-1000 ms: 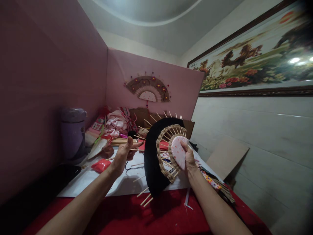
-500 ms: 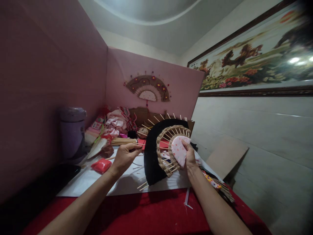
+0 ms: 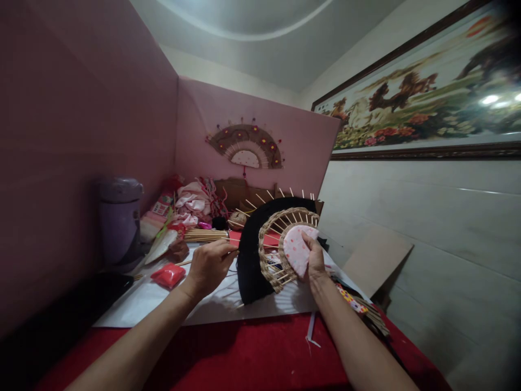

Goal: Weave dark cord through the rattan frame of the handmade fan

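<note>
My right hand (image 3: 315,260) grips the handle end of a fan (image 3: 260,241), thumb lying over its pale pink dotted cloth piece (image 3: 299,250). Thin wooden sticks radiate from there through a braided tan band and a wide black woven band, their tips poking past the outer rim. At the fan's left edge, my left hand (image 3: 211,266) is closed in a pinch, fingertips touching the rim. A strand of black yarn seems to be between those fingers, though it is mostly hidden.
Left stands a purple flask (image 3: 120,222). A red packet (image 3: 167,276), a bundle of sticks (image 3: 205,234), a twine ball (image 3: 237,220) and crumpled pink cloth (image 3: 194,198) lie behind on the table. A finished fan (image 3: 246,146) hangs on the pink panel.
My left hand has turned knuckles-up and its fingertips have come in against the fan's left rim. The fan has tilted slightly, its lower stick ends now less visible.
</note>
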`<action>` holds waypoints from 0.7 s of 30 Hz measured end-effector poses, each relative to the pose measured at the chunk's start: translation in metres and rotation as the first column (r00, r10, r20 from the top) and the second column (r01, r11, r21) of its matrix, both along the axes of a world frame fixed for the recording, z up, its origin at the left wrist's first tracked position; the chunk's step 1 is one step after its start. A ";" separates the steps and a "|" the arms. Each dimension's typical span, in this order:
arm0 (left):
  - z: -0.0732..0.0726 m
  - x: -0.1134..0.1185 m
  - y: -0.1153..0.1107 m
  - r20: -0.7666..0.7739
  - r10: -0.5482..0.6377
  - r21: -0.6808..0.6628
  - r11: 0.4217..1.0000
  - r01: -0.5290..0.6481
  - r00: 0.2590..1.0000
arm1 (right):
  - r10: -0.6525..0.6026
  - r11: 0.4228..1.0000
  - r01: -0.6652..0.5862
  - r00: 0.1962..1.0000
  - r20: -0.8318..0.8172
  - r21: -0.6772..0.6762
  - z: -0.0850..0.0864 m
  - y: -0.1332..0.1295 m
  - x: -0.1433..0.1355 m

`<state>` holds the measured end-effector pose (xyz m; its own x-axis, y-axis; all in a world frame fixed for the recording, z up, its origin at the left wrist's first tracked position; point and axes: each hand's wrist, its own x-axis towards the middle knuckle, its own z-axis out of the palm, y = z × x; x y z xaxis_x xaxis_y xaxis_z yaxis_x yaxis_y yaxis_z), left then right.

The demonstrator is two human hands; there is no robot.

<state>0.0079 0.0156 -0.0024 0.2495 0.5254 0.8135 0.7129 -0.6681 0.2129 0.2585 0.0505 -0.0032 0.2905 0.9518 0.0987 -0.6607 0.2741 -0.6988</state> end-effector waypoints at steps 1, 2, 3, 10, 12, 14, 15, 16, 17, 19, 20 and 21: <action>0.000 0.000 0.000 -0.008 0.009 0.010 1.000 -0.009 1.000 | -0.006 1.000 0.006 1.000 -0.016 -0.022 0.001 0.000 0.000; 0.000 0.000 0.000 -0.013 0.017 0.020 1.000 -0.017 1.000 | -0.012 1.000 0.011 1.000 -0.025 -0.028 0.002 -0.001 0.000; 0.000 -0.001 0.000 -0.017 0.023 0.027 0.999 -0.022 1.000 | -0.019 0.999 0.018 0.999 -0.033 -0.033 0.002 -0.001 -0.001; 0.002 0.000 -0.004 -0.039 0.016 0.046 0.999 -0.014 0.999 | -0.111 0.994 0.109 0.991 -0.076 -0.028 0.004 -0.001 0.001; 0.004 0.001 -0.007 -0.035 0.011 0.008 1.000 -0.010 0.999 | -0.111 0.994 0.109 0.990 -0.091 -0.028 0.004 -0.001 0.002; 0.006 0.002 -0.009 0.003 -0.001 -0.060 0.998 0.002 1.000 | -0.113 0.993 0.109 0.989 -0.099 -0.042 0.004 -0.001 0.003; 0.008 0.002 -0.010 0.038 -0.021 -0.099 0.995 0.024 0.999 | -0.110 0.993 0.106 0.989 -0.102 -0.047 0.004 -0.001 0.004; 0.009 0.002 -0.010 0.083 -0.049 -0.137 0.989 0.060 0.995 | -0.108 0.993 0.104 0.989 -0.104 -0.048 0.004 -0.001 0.005; 0.010 0.001 -0.010 0.132 -0.084 -0.169 0.980 0.106 0.988 | -0.108 0.993 0.104 0.988 -0.106 -0.048 0.003 0.000 0.006; 0.011 0.001 -0.009 0.234 -0.155 -0.215 0.954 0.207 0.960 | -0.100 0.994 0.096 0.989 -0.105 -0.044 0.000 0.001 0.008; 0.011 0.001 -0.008 0.283 -0.181 -0.237 0.938 0.252 0.942 | -0.100 0.994 0.096 0.990 -0.103 -0.046 -0.001 0.002 0.009; 0.011 0.002 -0.008 0.329 -0.203 -0.260 0.919 0.295 0.922 | -0.101 0.994 0.097 0.990 -0.101 -0.042 -0.004 0.004 0.010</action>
